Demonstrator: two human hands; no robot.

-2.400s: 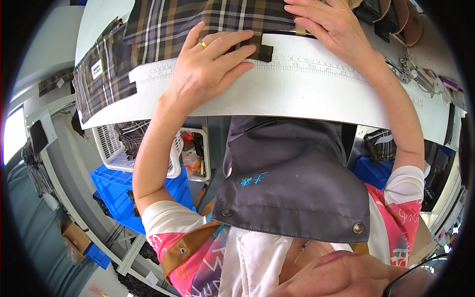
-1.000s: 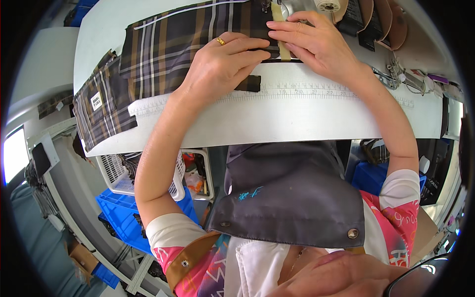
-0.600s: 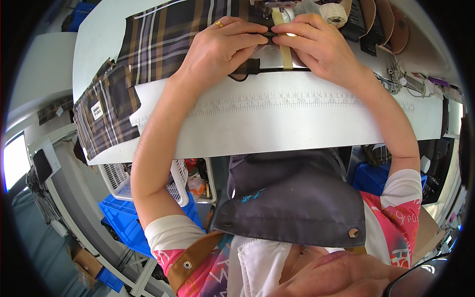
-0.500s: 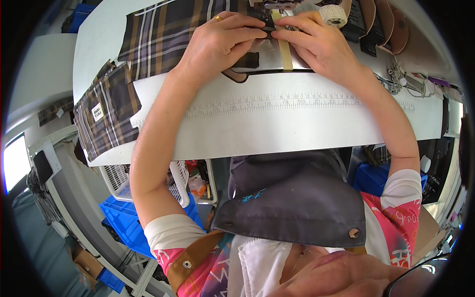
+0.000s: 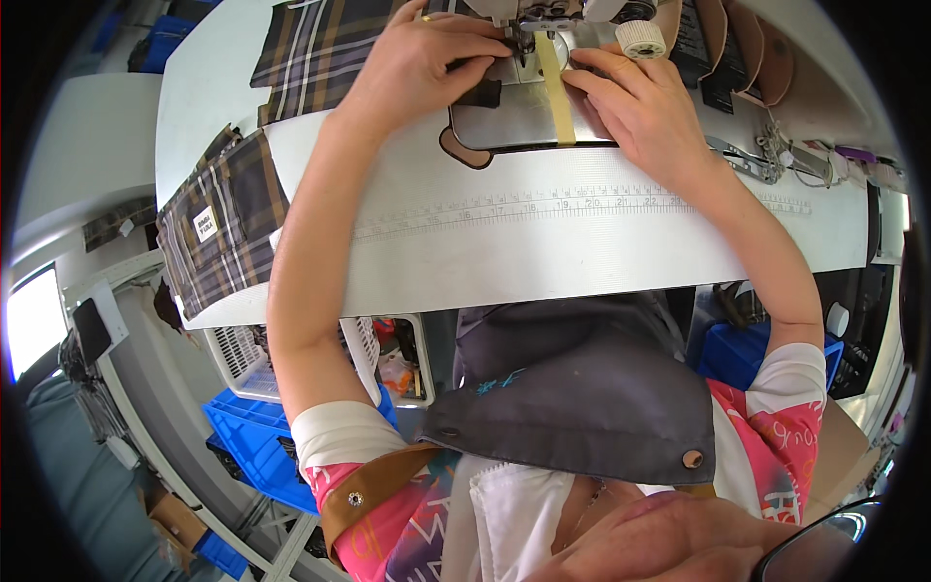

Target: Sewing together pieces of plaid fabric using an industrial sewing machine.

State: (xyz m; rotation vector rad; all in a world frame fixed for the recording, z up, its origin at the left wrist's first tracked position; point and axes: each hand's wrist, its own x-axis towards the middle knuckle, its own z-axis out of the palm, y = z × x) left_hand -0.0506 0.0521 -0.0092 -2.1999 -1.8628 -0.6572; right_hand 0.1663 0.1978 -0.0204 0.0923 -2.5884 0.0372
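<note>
My left hand [image 5: 417,68] has its fingers curled closed on the dark plaid fabric [image 5: 310,68], with thumb and fingertips just left of the presser foot [image 5: 527,47] under the sewing machine head [image 5: 572,15]. My right hand [image 5: 630,107] lies with fingers bent but apart on the metal bed [image 5: 519,116], right of a yellow tape strip [image 5: 558,97]; its fingertips are by the foot. A dark tab [image 5: 482,94] sticks out below my left hand. A second plaid piece with a white label [image 5: 228,228] lies at the left of the white tabletop [image 5: 514,252].
A white knob [image 5: 640,39] is on the machine. Curved templates [image 5: 756,63] and metal tools [image 5: 776,155] lie at the right. A printed ruler runs along the table. Below are a white basket [image 5: 242,354], blue crates [image 5: 252,446] and a dark apron [image 5: 572,388] over my lap.
The plaid fabric and both hands have moved away from me to the machine's foot, baring more of the metal bed. My left hand has risen slightly, and my right fingers have shifted right.
</note>
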